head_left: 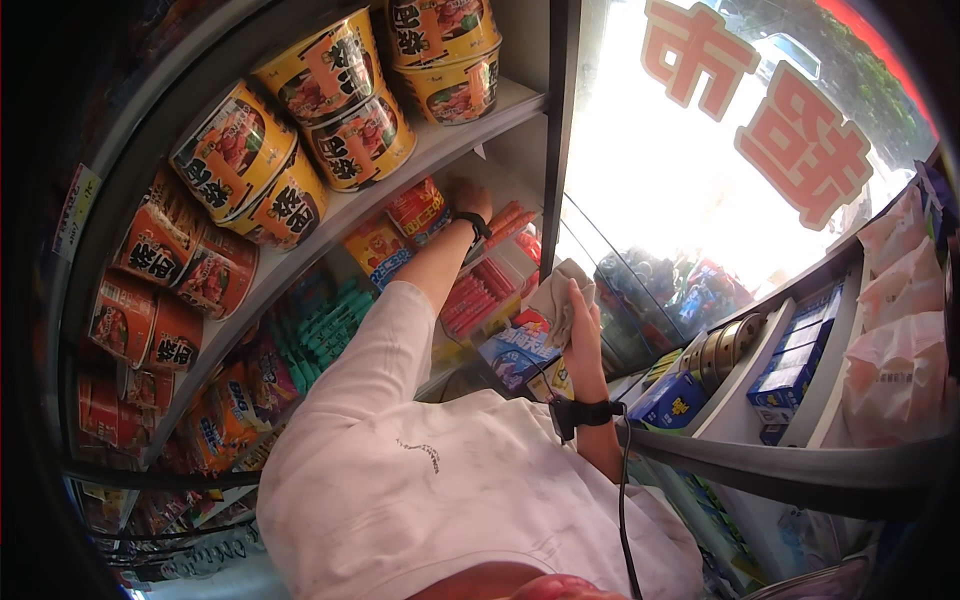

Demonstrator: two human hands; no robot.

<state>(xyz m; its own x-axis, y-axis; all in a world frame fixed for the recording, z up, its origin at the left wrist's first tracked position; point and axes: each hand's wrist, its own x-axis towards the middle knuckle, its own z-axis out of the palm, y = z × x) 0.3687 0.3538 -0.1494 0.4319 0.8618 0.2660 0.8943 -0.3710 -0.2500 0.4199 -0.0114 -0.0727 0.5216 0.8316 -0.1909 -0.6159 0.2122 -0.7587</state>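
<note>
My left arm stretches up into the shelf, and my left hand (468,197) is at the back corner beside a red box of snacks (418,210). Its fingers are in shadow, so their grip does not show. Near it lie an orange and blue snack box (378,250) and several red stick packets (478,297). In front of my body, my right hand (584,338) grips a crumpled grey-beige cloth (563,298). Beneath the cloth is a blue and white package (518,350). Both wrists wear black bands, and a cable hangs from the right one.
Stacked yellow noodle tubs (340,110) and red noodle tubs (150,320) fill the upper shelf (440,140). Teal packets (325,325) sit lower. A bright glass pane (620,130) is at right, above a side rack with blue boxes (800,350) and pale pink bags (895,370).
</note>
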